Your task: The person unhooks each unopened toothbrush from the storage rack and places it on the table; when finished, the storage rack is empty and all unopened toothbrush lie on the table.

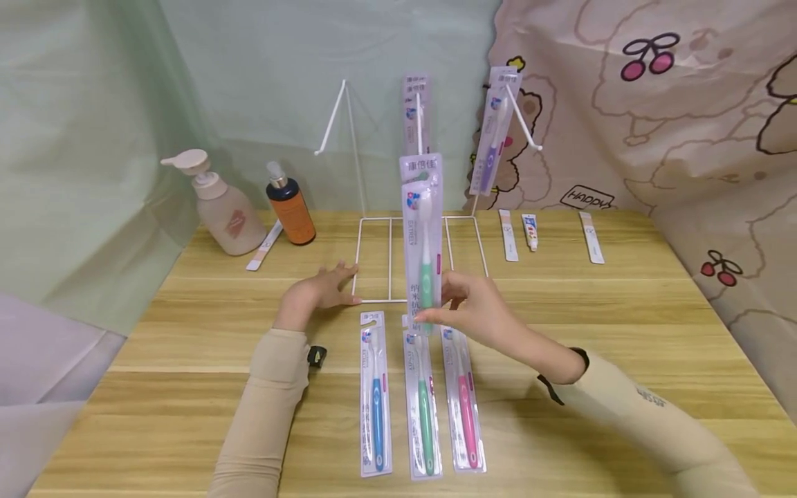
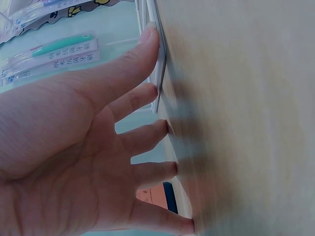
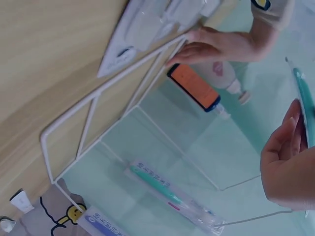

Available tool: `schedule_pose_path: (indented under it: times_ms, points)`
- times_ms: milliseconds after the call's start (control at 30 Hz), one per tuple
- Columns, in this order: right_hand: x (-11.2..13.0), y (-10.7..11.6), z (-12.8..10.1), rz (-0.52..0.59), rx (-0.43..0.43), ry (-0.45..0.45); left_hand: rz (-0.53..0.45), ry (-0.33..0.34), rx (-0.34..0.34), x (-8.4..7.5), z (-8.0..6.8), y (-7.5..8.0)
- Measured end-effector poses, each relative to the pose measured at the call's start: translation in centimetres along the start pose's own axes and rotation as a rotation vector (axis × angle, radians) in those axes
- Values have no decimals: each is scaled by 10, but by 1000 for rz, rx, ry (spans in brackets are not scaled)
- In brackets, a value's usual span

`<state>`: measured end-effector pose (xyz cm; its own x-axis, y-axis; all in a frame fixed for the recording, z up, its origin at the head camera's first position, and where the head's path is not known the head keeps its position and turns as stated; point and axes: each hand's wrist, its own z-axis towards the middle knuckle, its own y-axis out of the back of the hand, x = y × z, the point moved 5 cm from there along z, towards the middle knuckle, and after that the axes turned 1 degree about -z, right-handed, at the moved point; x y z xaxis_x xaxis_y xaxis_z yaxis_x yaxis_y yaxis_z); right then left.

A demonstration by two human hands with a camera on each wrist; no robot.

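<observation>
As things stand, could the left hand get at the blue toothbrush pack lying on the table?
Probably yes: the left hand rests flat by the white rack, and the blue toothbrush pack lies uncovered just beside that forearm.

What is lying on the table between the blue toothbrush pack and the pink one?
In the head view, a green toothbrush pack lies flat between the blue pack and the pink pack.
</observation>
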<state>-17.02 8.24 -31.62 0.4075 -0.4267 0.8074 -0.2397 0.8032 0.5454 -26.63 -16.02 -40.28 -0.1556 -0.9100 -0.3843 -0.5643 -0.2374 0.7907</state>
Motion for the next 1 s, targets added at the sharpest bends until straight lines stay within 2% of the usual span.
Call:
schedule_pose_path:
  times_ms: [233,533,700,1000]
  points:
    - [-18,-3,-25,49,97,-126,4,-1,10,0,1,-3]
    - [-45,-2,-59,56,197,-249,4,3,-8,1,0,0]
    - [-59,0,-78,93,272,-327,-7,9,-11,1,-2,1]
    - [-77,6,-110,201,334,-475,-19,18,-7,-2,-2,0]
